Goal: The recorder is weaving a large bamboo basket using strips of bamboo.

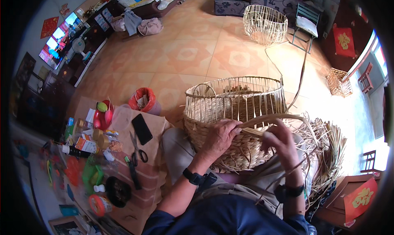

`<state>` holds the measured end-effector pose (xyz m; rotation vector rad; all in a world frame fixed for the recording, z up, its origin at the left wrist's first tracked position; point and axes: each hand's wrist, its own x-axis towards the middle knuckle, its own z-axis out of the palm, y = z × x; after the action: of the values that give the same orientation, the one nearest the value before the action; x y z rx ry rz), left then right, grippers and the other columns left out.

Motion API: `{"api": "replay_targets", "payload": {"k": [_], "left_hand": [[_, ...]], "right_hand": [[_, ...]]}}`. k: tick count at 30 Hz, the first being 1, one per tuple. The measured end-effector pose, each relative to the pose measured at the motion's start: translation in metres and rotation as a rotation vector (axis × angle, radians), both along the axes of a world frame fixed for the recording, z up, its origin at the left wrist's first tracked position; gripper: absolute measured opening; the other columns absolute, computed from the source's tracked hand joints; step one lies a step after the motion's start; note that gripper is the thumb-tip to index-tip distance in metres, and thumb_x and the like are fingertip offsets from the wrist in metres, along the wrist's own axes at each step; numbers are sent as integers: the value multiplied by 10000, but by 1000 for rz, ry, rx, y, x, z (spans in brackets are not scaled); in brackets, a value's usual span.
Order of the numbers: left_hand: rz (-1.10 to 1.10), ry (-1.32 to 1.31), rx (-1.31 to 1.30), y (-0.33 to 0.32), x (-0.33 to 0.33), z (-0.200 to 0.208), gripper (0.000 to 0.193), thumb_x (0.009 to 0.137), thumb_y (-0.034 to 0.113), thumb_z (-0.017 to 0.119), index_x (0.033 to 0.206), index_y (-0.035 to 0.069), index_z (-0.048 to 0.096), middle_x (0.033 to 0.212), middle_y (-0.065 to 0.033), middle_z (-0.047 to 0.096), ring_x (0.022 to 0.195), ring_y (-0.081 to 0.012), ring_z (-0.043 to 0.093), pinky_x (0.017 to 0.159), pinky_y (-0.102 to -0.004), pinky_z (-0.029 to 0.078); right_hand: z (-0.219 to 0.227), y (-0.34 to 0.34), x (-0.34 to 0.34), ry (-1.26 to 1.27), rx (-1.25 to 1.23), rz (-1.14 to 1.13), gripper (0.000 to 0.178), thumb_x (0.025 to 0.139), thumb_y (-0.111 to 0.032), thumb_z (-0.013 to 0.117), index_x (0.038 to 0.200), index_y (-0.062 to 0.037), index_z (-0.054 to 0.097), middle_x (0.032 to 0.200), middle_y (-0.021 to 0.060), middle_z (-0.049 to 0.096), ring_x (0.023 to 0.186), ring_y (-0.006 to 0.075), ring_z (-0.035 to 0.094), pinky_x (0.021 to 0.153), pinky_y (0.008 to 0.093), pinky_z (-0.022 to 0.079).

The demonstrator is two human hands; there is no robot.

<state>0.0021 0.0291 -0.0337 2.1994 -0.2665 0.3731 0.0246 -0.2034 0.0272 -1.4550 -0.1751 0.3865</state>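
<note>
A half-woven straw basket (236,107) stands between my knees, its lower wall braided and bare upright stakes showing near its rim. My left hand (221,138) is closed, pinching a bundle of straw strands (256,131) against the basket's near side. One long strand (283,116) arches from there over to the right. My right hand (282,142) is at the basket's right side, beside the strands, its fingers curled and smeared by motion. Whether it grips a strand cannot be made out. Loose ends hang over the right forearm.
A pile of straw (330,146) lies at my right. On the left, a low table (154,169) bears scissors (138,151), a black phone (142,129), bottles and jars. A red-lined bin (143,99) stands beyond it. An open basket frame (264,25) and a chair (305,25) are farther off.
</note>
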Motion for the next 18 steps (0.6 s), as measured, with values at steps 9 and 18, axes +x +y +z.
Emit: {"api": "replay_targets", "payload": {"k": [9, 18], "left_hand": [[93, -147, 331, -21, -8, 4, 744, 893, 183, 778, 1526, 32, 417, 1036, -229, 667, 1012, -422, 651, 997, -533, 484], [207, -333, 613, -50, -5, -31, 457, 863, 208, 658, 1227, -59, 587, 992, -207, 619, 921, -344, 602, 861, -483, 477]], "right_hand": [[-4, 49, 81, -79, 133, -22, 149, 1022, -167, 670, 1061, -23, 682, 842, -11, 643, 787, 61, 584, 705, 251, 494], [-1, 49, 75, -818, -560, 83, 54, 957, -89, 629, 953, -36, 639, 804, 148, 614, 685, 294, 610, 617, 407, 478]]}}
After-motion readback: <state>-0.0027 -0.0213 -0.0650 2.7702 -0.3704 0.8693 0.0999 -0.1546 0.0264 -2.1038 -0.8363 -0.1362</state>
